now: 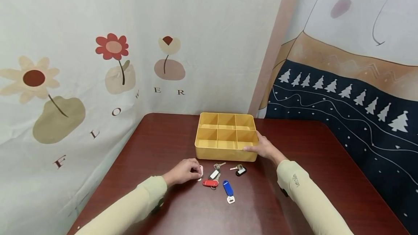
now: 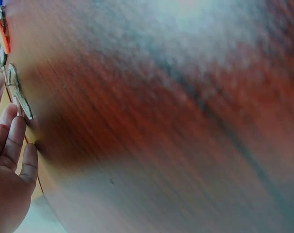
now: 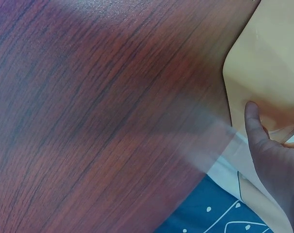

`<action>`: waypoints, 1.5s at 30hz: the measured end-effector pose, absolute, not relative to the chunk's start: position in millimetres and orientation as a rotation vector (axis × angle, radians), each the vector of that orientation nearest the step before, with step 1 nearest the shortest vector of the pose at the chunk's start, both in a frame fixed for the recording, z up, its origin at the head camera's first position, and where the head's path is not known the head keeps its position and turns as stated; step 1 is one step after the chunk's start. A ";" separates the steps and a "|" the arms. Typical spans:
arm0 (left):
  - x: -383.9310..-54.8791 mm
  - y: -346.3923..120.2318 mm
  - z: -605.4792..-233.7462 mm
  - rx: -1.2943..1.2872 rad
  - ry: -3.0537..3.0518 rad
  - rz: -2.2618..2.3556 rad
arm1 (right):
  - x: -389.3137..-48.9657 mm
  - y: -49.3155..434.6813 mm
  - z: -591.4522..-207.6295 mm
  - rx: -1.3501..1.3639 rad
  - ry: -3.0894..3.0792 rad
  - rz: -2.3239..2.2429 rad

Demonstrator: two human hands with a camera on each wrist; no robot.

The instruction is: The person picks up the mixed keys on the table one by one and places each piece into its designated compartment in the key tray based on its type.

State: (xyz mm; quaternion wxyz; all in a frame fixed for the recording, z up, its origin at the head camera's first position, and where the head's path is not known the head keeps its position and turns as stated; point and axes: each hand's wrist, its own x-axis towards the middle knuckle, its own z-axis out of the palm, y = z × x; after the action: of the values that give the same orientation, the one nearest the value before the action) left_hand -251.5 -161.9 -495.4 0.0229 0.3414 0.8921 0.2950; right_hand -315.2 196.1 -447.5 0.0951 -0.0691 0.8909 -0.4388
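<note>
My left hand (image 1: 183,171) is at the left end of a loose group of keys, its thumb and fingertips pinching a key with a pale pink tag (image 1: 200,172). Much of that tag is hidden by the fingers; its metal key (image 2: 22,99) shows beside them in the left wrist view. My right hand (image 1: 263,148) grips the right front corner of a yellow compartment box (image 1: 225,154). The thumb (image 3: 253,116) lies on the box's outer wall, while the other fingers are mostly hidden behind its side.
In front of the box lie keys with a black-and-white tag (image 1: 214,174), a red tag (image 1: 210,183), a blue tag (image 1: 228,188) and a black tag (image 1: 241,171). They rest on a dark red-brown table (image 1: 169,130). Printed cloth (image 1: 209,46) hangs behind it.
</note>
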 end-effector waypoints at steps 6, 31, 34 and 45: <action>-246.9 -161.2 -491.8 0.966 2.694 1.108 | -315.8 197.0 -449.7 -0.218 2.638 -1.316; -265.0 -161.5 -432.0 0.729 2.581 1.554 | -317.5 196.6 -446.1 -0.175 2.676 -1.250; -271.8 -160.4 -422.5 0.734 2.604 1.559 | -317.0 196.3 -445.4 -0.179 2.684 -1.248; -310.0 -149.2 -405.7 0.570 2.689 1.561 | -314.2 197.3 -449.6 -0.154 2.632 -1.326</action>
State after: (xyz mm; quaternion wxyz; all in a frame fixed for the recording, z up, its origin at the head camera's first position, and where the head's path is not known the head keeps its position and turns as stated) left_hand -310.0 -149.2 -405.7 -0.0099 0.1802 0.8506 0.4939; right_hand -314.2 197.3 -449.6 0.0950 -0.0520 0.8879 -0.4471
